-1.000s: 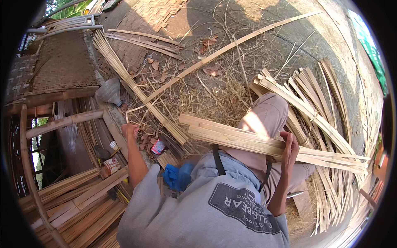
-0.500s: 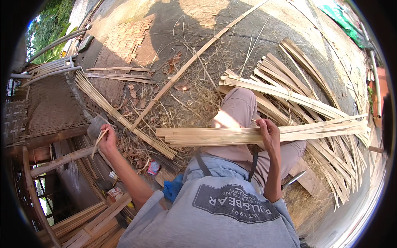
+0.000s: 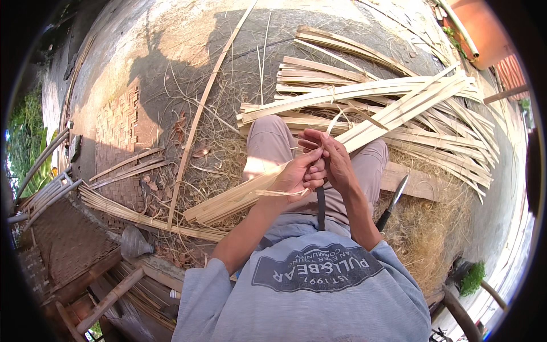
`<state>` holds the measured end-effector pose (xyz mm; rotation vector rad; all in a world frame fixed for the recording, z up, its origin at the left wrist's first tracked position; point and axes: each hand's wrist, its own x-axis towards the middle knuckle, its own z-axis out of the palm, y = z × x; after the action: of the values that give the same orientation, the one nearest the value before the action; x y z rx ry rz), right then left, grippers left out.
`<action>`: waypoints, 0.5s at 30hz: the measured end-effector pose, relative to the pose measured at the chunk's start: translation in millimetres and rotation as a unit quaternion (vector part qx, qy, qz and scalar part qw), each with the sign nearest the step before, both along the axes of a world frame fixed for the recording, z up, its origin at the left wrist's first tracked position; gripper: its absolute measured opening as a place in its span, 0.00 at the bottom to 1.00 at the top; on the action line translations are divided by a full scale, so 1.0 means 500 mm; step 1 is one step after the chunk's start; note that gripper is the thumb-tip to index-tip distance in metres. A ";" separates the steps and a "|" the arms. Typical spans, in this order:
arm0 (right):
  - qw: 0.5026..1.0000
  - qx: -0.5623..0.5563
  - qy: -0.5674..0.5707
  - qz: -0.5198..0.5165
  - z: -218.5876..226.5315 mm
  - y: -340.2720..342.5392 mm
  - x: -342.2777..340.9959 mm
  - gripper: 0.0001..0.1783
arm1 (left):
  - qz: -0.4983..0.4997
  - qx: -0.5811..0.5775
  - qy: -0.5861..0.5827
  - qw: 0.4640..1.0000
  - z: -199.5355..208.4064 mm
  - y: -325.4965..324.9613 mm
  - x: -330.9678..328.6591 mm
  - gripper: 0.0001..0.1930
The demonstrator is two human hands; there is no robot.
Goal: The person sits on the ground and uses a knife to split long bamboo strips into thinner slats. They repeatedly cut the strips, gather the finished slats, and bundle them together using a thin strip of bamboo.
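Observation:
A bundle of pale bamboo slats (image 3: 233,199) lies slantwise across my lap, its far end reaching up to the right. My left hand (image 3: 299,175) and my right hand (image 3: 338,162) meet over the middle of it, fingers closed and pinching. Between them they grip a thin bamboo strip (image 3: 336,121), which arches up beyond the right fingers. Another pale length of strip (image 3: 279,194) sticks out below my left wrist. The fingers hide how the strip runs around the bundle.
Many bamboo slats (image 3: 319,68) lie fanned on the ground at the far right, some tied. A knife (image 3: 393,202) rests by my right knee, near a wooden board (image 3: 419,183). One long slat (image 3: 199,114) crosses the ground ahead. A bamboo frame (image 3: 111,299) stands at lower left.
My left hand has come in from the far left with the thin strip to meet my right hand. The bundle has tilted, right end away from me. The view has turned right.

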<state>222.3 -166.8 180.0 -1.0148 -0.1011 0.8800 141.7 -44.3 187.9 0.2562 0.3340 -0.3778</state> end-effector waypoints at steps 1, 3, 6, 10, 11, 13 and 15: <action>0.997 -0.038 -0.036 -0.048 -0.020 -0.021 0.004 0.25 | -0.015 0.019 0.000 1.000 -0.007 -0.031 0.012 0.16; 0.977 -0.014 0.038 -0.212 -0.019 -0.087 0.025 0.22 | -0.111 0.302 0.002 0.947 -0.012 -0.034 0.053 0.22; 0.933 0.016 0.040 -0.357 -0.058 -0.252 0.055 0.18 | -0.127 0.679 -0.097 0.716 -0.079 0.021 0.114 0.32; 0.922 -0.133 0.094 -0.352 -0.109 -0.336 0.021 0.16 | -0.441 0.698 -0.089 0.557 -0.153 0.046 0.174 0.28; 0.924 -0.155 0.091 -0.337 -0.116 -0.336 0.000 0.16 | -0.451 0.590 -0.077 0.665 -0.160 0.047 0.164 0.26; 0.925 -0.193 0.086 -0.316 -0.114 -0.283 -0.041 0.17 | -0.447 0.341 -0.049 0.825 -0.137 0.050 0.155 0.25; 0.947 -0.164 0.122 -0.246 -0.121 -0.223 -0.077 0.16 | -0.404 0.297 -0.082 0.861 -0.173 0.067 0.138 0.27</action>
<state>183.8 -278.3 119.6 -1.1616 0.5070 0.5613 210.7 -10.8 101.2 1.0489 0.1498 -1.0773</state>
